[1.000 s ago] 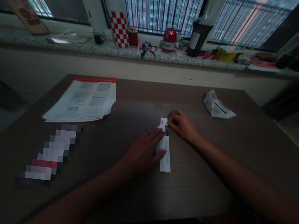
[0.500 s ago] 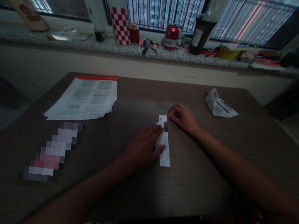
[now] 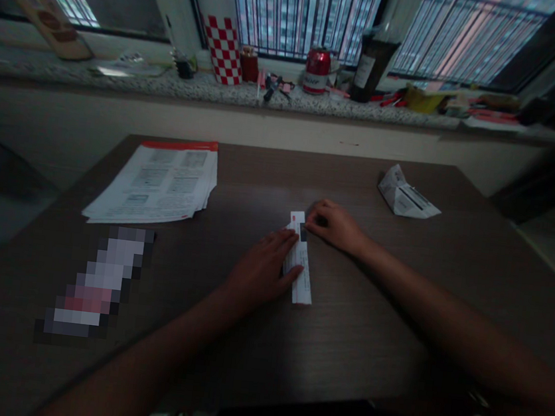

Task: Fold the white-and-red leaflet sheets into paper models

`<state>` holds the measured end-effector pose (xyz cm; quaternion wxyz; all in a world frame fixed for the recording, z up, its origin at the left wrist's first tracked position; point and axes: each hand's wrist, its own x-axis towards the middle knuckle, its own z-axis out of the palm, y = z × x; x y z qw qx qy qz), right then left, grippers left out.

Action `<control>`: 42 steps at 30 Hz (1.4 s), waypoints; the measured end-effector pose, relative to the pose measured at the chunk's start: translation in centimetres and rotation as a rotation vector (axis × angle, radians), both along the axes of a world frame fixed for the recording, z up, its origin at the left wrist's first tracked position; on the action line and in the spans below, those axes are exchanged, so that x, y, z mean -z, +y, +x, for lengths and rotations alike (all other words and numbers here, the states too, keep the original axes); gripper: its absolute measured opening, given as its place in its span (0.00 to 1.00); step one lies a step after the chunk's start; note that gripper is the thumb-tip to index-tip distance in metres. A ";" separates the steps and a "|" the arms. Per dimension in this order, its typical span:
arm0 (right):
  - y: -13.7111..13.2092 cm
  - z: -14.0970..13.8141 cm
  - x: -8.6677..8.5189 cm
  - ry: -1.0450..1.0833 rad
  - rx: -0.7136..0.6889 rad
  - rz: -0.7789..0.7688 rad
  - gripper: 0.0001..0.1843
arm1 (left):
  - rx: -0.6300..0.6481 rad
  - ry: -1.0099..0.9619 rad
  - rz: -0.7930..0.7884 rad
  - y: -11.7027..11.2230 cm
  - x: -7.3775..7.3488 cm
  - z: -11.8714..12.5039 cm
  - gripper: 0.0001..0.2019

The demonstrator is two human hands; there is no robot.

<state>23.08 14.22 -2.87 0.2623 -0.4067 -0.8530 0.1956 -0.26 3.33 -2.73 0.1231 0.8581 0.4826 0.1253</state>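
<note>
A narrow folded strip of printed paper point(image 3: 303, 281) lies lengthwise on the table, pointing away from me. My left hand point(image 3: 264, 260) rests flat across its left side, fingers stretched out and thumb apart, pressing on the paper. At the strip's upper right edge, my right hand point(image 3: 330, 224) is curled, with thumb and forefinger tips together. Those tips are close to the paper's edge; whether anything is pinched between them is hidden. A dark printed patch shows on the strip beside them.
Printed sheets point(image 3: 160, 184) with a red top band lie at the table's left. A blurred-out rectangular item point(image 3: 99, 281) is nearer me. A folded paper piece point(image 3: 406, 196) stands far right. The windowsill point(image 3: 279, 105) behind holds a red can point(image 3: 317, 69) and bottles.
The paper strip and both hands have shifted slightly left. My left hand stays flat on the paper and my right hand stays curled at its upper right edge.
</note>
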 end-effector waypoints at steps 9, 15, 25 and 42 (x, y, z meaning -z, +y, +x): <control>0.3 -0.1 0.4 -0.032 0.011 0.024 0.03 | 0.009 0.023 0.010 -0.1 -0.2 0.1 0.33; 0.4 -0.2 0.4 -0.028 0.010 0.030 0.03 | 0.008 0.059 0.011 -0.2 -0.3 0.2 0.33; 0.2 -0.1 0.3 -0.018 -0.003 0.041 0.02 | 0.026 0.041 0.036 -0.1 -0.1 0.0 0.32; 0.1 -0.2 0.2 -0.033 -0.002 0.057 0.03 | 0.028 0.033 0.031 -0.2 0.0 0.1 0.31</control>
